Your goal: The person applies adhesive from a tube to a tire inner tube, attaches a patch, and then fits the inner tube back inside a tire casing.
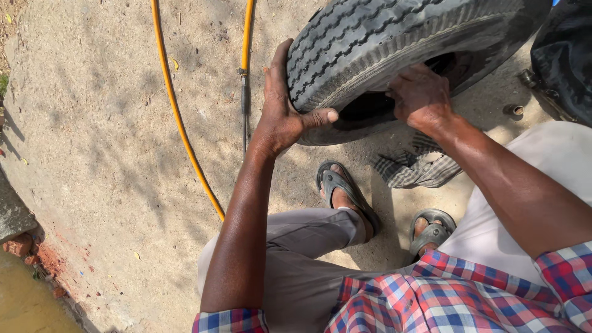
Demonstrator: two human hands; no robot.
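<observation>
My left hand (280, 114) grips the tire's (394, 43) near edge, thumb under, fingers over the tread, bracing it on the ground. My right hand (420, 95) reaches into the opening, fingers seemingly curled behind the rim, though shadow hides them. A striped rag (410, 168) lies just below; yellow hose (176, 111) runs left.

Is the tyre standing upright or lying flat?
Upright, slightly tilted: the tyre stands on its tread on the ground, left hand on the tread, right hand at the inner rim.
</observation>
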